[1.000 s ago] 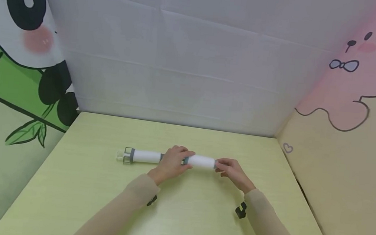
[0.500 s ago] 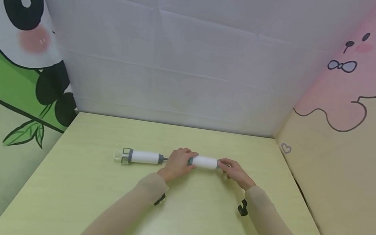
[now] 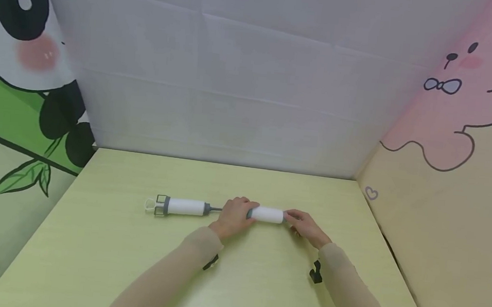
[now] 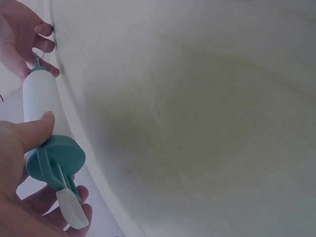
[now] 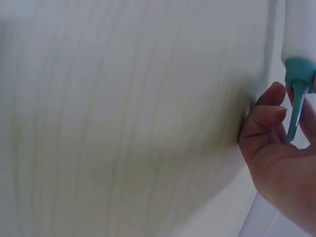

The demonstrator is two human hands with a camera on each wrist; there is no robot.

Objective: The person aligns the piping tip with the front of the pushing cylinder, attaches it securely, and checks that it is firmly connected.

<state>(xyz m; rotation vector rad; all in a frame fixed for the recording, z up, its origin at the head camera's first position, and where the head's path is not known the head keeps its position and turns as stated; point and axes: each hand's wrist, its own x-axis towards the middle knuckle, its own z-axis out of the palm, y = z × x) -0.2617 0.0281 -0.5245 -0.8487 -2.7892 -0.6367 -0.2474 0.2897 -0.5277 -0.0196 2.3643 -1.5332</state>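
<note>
Two white syringe-shaped tubes lie in line across the table. My left hand point(image 3: 235, 217) grips the right tube point(image 3: 268, 215) around its collar end, thumb along the barrel. In the left wrist view, a teal framed collar point(image 4: 61, 153) and a small white tab point(image 4: 73, 210) stick out past the thumb. My right hand point(image 3: 307, 227) pinches the other end, where a thin teal nozzle point(image 5: 296, 113) points down between its curled fingers in the right wrist view. The left tube point(image 3: 186, 207) lies untouched, its thin nozzle pointing at my left hand.
The pale yellow table point(image 3: 234, 289) is bounded by a white back wall point(image 3: 250, 100), a panda-painted wall on the left and a pink-bear wall on the right. Black wrist mounts point(image 3: 316, 273) hang below the sleeves.
My left hand has moved right with the right tube, so the gap to the left tube has widened and its thin nozzle shows. My right hand keeps its pinch at the tube's end.
</note>
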